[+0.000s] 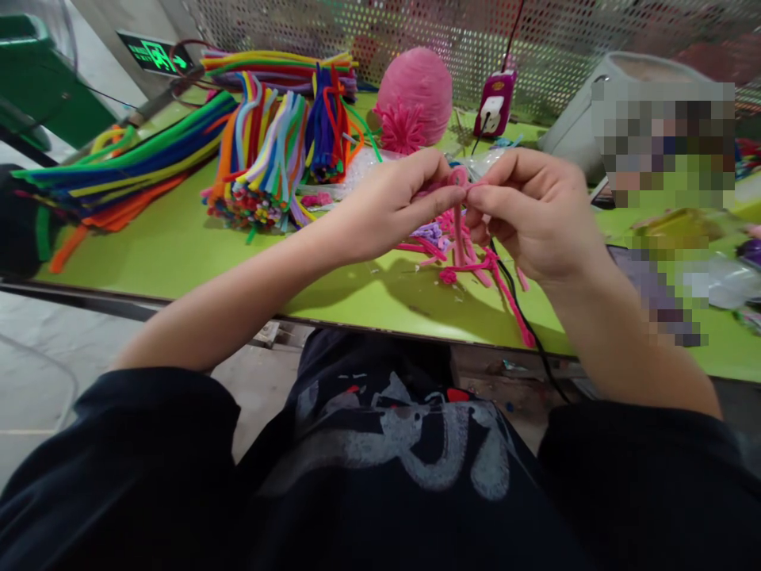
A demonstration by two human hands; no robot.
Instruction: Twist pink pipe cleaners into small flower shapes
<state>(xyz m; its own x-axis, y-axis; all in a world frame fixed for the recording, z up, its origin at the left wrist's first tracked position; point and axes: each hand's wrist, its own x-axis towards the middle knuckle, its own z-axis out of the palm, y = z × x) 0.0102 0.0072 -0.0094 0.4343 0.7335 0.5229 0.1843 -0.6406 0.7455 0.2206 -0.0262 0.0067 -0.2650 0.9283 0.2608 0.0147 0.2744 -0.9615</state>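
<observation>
Pinching a pink fuzzy stem [458, 234], the left hand [404, 202] reaches into the centre of the head view, thumb and forefinger clamped on the stem near its bent top. The right hand [538, 210] comes in from the right of centre, its thumb and forefinger pressed together on a pink end of the piece just beside the left fingertips; exactly how the ends cross is hidden by the fingers. The stem hangs down from this grip above the worktop [369, 297].

Just below the hands, right of centre, lie loose pink stems [512, 300], one with a small pink curl [449, 276] near it, and some purple pieces [431, 232]. A black cable [541, 349] runs past them to the bottom edge of the worktop.

At upper centre stands a large pink ball [416, 83], with a pink tuft [403, 128] in front of it. Left of these, a multicoloured bundle [261, 151] leans beside a blue bundle [324, 131], while long green, blue, yellow and orange stems [148, 170] spread across the left of the frame. A purple power box [496, 95] with a white plug [491, 113] is at upper right of centre, before a perforated metal panel [333, 32].
</observation>
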